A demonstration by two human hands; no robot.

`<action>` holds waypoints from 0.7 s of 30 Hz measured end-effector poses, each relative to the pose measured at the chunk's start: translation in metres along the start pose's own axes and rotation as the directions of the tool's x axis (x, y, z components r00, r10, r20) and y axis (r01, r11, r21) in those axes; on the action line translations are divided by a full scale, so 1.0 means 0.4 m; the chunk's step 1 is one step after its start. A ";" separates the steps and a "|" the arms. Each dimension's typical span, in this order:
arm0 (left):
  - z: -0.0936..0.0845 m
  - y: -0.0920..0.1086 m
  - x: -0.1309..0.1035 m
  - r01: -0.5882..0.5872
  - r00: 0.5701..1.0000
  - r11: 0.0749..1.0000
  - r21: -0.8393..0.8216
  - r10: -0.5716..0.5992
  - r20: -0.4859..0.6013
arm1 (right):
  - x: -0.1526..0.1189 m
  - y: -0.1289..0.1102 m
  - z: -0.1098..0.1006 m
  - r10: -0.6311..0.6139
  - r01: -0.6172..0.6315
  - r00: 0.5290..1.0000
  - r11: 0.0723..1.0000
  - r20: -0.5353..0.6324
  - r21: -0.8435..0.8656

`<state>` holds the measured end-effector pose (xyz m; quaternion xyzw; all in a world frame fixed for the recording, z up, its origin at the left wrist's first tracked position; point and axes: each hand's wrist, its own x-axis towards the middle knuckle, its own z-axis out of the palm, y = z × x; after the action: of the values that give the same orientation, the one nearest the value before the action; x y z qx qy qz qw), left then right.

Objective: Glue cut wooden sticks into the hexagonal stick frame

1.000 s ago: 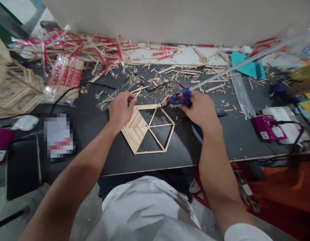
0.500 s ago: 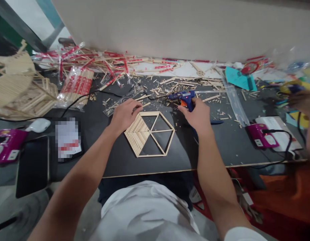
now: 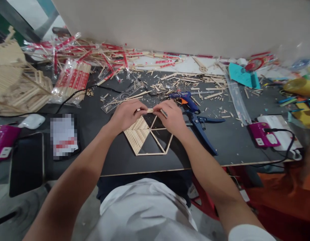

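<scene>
A hexagonal frame of wooden sticks [image 3: 136,138] lies flat on the dark table, its left sections filled with closely laid sticks and the others open. My left hand [image 3: 126,115] and my right hand [image 3: 171,117] meet at its far edge. Between them, the fingertips of both pinch a short wooden stick [image 3: 150,110], whose ends are hidden by the fingers. I cannot tell whether it touches the frame. Just right of my right hand lie a blue hot glue gun [image 3: 188,100] and blue-handled shears [image 3: 203,131].
Scattered stick offcuts [image 3: 195,80] and red-wrapped chopsticks [image 3: 74,78] cover the table's back. Wooden stick pieces [image 3: 26,90] are stacked at left, near a phone [image 3: 27,164] and a black cable [image 3: 66,104]. A magenta power adapter [image 3: 262,134] sits at right.
My right hand has let go of the glue gun and moved left to the frame's far edge. Both hands now pinch the stick. The shears have come into fuller view.
</scene>
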<state>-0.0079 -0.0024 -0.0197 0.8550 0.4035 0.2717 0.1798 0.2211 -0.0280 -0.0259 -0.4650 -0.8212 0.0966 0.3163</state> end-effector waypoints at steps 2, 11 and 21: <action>-0.003 -0.001 0.003 0.013 1.000 1.000 -0.022 -0.013 -0.004 | 0.000 0.010 -0.001 0.025 -0.024 1.000 1.000 0.018 -0.009; -0.027 -0.024 0.006 0.197 0.980 0.979 0.053 -0.195 -0.029 | -0.002 0.042 0.009 0.017 -0.017 1.000 1.000 -0.011 -0.003; 0.003 -0.020 0.010 0.211 0.977 0.978 -0.003 -0.211 -0.025 | -0.006 0.048 0.017 -0.032 0.031 0.999 0.998 -0.008 -0.051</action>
<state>-0.0096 0.0055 -0.0234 0.8040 0.4938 0.2620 0.2027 0.2315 -0.0184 -0.0408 -0.4604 -0.8292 0.0685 0.3093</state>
